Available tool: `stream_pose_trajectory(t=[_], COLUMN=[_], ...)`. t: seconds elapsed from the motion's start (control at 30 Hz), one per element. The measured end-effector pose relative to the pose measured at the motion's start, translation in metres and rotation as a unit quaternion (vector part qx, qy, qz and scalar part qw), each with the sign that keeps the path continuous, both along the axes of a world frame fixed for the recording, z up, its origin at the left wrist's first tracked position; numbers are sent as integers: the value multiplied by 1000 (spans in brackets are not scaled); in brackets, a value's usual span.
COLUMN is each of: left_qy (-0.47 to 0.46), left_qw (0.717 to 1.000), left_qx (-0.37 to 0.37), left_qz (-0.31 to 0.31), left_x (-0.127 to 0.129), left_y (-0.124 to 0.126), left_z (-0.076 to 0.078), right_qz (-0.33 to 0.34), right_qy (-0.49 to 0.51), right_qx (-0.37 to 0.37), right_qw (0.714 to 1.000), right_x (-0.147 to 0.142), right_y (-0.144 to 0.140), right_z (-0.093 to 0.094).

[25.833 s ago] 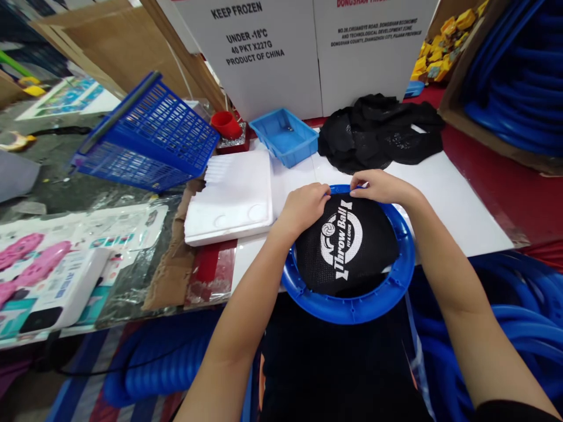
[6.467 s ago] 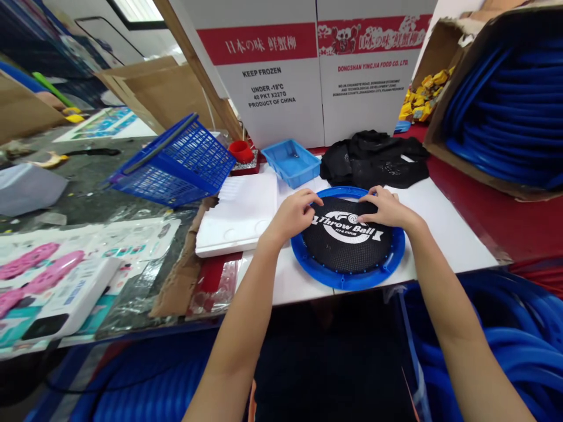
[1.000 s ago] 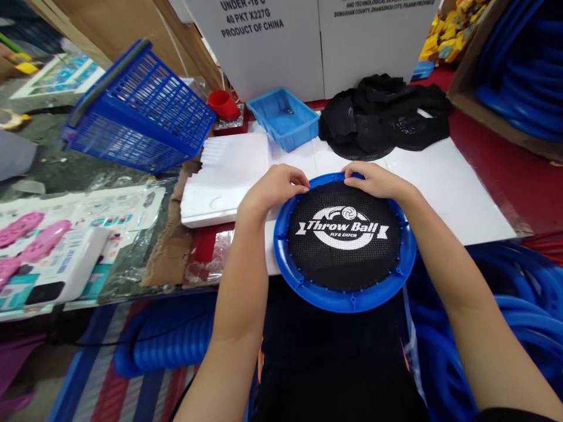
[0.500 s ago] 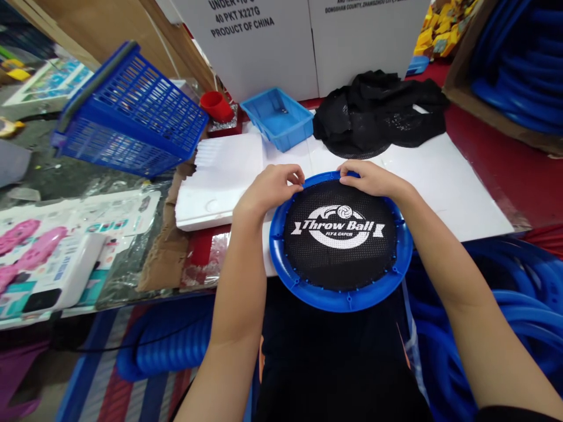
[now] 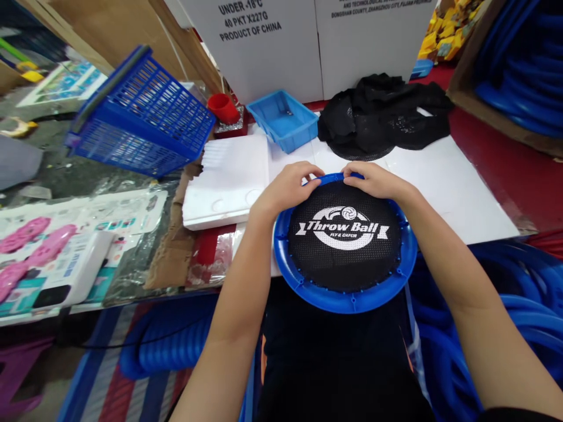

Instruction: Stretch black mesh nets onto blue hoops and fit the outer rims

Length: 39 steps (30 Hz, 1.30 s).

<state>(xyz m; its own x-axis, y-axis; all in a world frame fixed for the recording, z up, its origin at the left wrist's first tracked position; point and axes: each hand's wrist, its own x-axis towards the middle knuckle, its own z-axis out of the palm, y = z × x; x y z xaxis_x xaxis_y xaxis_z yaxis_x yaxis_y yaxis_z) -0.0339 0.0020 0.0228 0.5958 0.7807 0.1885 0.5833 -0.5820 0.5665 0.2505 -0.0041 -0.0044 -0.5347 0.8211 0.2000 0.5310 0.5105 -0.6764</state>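
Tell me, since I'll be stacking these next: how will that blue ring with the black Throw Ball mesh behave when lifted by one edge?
The blue ring looks like moulded plastic, so it probably stays stiff and light. The black mesh lies taut across it, so it likely won't sag. It overhangs the white board towards the person, so a push could tip it off.

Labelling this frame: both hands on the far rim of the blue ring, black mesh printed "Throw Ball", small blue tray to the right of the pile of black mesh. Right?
One thing is off: the small blue tray sits to the left of the pile of black mesh, not the right, as the head view shows. Both hands, left and right, are on the far rim of the blue ring, whose black mesh reads "Throw Ball".
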Motion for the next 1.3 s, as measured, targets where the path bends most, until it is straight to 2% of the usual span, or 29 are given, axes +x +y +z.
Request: stream_pose_trajectory(t=[0.1,0.17,0.3,0.43,0.53,0.73,0.97,1.3], left_qy=[9,9,-48,-60,-65,-115,-95,-146], left_qw=[999,1000,998,996,996,990,992,985], left_qx=[13,-1,-50,-52,-59,-76,-86,-69], left_qz=[-33,-28,-8,-29,-15,12,-6,60], left_x=[15,22,27,32,35,35,29,29], left_y=[2,4,7,8,9,13,12,17], left_z=[-6,-9,-10,-11,-13,-16,-14,-26], right_qz=[-6,-10,-10,-8,-13,-14,-23,-37], right_qy=[-7,-6,-3,0,1,-3,3,1], right_qx=[12,18,27,27,24,33,28,29], right_qw=[1000,1000,1000,1000,1000,999,999,999], right_x=[-3,-4,-6,-6,-6,-9,-9,-10], right_y=[-2,-2,-2,0,-1,-2,-1,-3], right_z=[2,4,4,4,4,6,5,5])
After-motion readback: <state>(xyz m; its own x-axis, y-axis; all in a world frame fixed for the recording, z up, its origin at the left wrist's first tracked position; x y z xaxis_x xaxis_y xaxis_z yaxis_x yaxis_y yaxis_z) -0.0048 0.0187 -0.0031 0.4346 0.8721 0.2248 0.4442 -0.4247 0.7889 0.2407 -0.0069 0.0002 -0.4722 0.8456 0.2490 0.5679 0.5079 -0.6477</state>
